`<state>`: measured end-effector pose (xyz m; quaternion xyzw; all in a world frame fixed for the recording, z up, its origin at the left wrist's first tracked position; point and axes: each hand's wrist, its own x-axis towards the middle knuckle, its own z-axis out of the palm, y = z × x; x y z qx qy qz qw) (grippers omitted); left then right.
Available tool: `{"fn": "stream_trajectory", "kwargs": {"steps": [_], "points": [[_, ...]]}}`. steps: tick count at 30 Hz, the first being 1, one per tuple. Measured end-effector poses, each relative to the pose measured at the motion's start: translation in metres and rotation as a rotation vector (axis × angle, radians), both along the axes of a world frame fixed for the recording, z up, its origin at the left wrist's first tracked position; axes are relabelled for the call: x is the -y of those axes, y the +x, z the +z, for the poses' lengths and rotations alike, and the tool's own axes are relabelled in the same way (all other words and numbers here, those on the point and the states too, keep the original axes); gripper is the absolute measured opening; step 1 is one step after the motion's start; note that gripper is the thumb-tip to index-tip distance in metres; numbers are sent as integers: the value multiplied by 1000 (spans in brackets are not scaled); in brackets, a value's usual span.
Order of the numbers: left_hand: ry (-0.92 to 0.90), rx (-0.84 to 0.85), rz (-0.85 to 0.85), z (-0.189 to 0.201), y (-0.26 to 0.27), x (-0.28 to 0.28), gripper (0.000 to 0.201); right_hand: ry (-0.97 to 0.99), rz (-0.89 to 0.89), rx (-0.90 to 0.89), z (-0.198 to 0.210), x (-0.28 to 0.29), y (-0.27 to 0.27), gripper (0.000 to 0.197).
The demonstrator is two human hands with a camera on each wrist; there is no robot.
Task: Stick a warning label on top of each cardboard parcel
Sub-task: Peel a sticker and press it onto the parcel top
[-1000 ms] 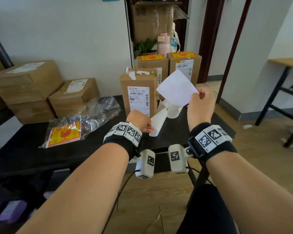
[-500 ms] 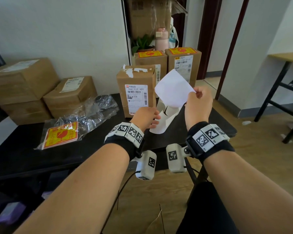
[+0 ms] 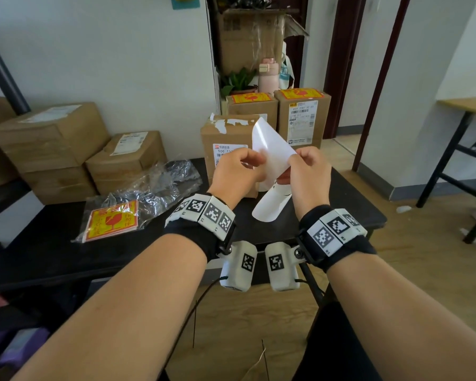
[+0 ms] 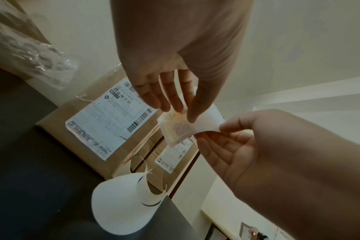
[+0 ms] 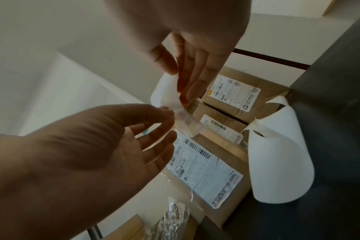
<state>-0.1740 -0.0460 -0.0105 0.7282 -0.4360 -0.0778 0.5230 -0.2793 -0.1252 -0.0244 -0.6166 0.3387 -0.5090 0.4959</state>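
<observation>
Left hand (image 3: 238, 171) and right hand (image 3: 308, 173) each pinching the white-backed warning label sheet (image 3: 271, 149) held before the unlabelled brown cardboard parcel (image 3: 226, 138), printed face hidden from head view, faintly visible in left wrist view, 2 labelled parcels (image 3: 302, 114) behind, curled white backing papers (image 3: 270, 204) on black table (image 3: 52, 257).

I see: label sheet (image 3: 270, 149) white; parcels (image 3: 226, 138) brown, two tops red-yellow; table (image 3: 66, 251) black; wrist bands (image 3: 204, 213) black-white checker markers.

Cardboard parcels: seven, three beyond the held sheet (image 3: 228, 144). Warning-label sheets in hand: one (image 3: 270, 152). Curled backing papers below: two (image 3: 270, 204).
</observation>
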Motion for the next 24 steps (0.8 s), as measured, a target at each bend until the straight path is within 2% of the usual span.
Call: {"fn": "stream_trajectory", "kwargs": {"steps": [5,8,10,13,16,18,21,24], "points": [[69,230,74,-6,2,-9,47,-41,86,-19,7,-14,2,12],[52,286,122,-10,5,-15,43,-66,156,-21,11,-22,4,15],[43,291,138,-9,7,-20,34,-83,193,-31,12,-25,7,16],[28,130,109,-2,11,-29,11,-90,284,-29,14,-29,9,21],[48,-46,168,2,22,-35,14,-81,351,-33,13,-30,11,32],[29,-226,164,3,29,-40,13,-70,283,-16,13,-29,12,30],[-31,-415,147,7,35,-48,11,-120,140,-75,9,-21,15,16],[-96,-594,155,10,38,-52,9,-155,82,-136,7,-18,19,23]]}}
